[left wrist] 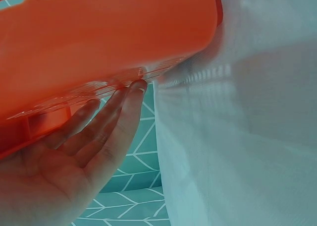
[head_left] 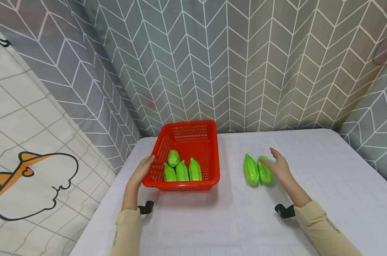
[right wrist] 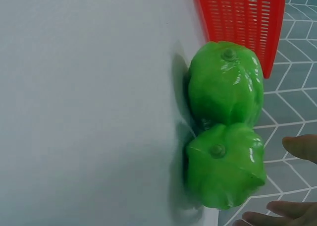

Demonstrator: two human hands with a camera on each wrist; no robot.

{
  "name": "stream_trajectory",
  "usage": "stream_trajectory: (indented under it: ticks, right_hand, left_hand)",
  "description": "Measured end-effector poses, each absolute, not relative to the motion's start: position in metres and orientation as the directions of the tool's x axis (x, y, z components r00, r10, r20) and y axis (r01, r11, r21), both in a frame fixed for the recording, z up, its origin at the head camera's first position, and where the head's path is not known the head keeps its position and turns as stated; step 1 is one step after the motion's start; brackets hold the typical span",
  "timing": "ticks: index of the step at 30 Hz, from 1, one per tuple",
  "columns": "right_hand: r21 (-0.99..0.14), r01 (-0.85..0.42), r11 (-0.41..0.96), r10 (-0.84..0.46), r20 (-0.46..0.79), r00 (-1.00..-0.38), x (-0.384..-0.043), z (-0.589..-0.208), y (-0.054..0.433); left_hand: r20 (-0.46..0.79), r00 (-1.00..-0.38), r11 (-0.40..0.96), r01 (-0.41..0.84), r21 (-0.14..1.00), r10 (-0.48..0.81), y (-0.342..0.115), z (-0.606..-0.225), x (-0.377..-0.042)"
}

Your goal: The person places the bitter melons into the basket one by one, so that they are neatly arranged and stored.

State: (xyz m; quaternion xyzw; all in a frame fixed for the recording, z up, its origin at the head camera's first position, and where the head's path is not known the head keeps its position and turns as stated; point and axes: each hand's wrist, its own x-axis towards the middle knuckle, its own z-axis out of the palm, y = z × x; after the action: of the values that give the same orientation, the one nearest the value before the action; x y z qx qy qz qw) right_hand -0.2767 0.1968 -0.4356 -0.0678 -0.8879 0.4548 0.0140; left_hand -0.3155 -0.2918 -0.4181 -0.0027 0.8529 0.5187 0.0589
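A red plastic basket point(head_left: 183, 185) with slotted walls holds several glossy lime-green, ridged, elongated fruits point(head_left: 182, 171). My left hand point(head_left: 141, 171) grips the basket's left side, with the fingers against the outer wall in the left wrist view; the thumb is hidden there. To the right of the basket, two more such fruits lie side by side, a left one point(head_left: 251, 170) and a right one point(head_left: 265, 171), their stem ends facing the right wrist camera. My right hand point(head_left: 280, 169) hovers beside the right fruit, thumb and fingers spread, holding nothing.
A white cloth covers the table point(head_left: 244, 220). Behind it hangs a grey curtain point(head_left: 244, 71) with white zigzag lines. At the left is a white gridded sheet point(head_left: 27, 124) with a cartoon drawing. Black wrist devices point(head_left: 285, 211) sit on both wrists.
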Motion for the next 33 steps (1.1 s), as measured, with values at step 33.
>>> stream_trajectory:
  ticks: [33]
  right_hand:
    - [-0.796, 0.107, 0.596, 0.039, -0.104, -0.994, -0.277, -0.443, 0.208]
  left_hand:
    - [-0.110, -0.992, 0.436, -0.072, 0.897, 0.064, -0.291, -0.418, -0.316]
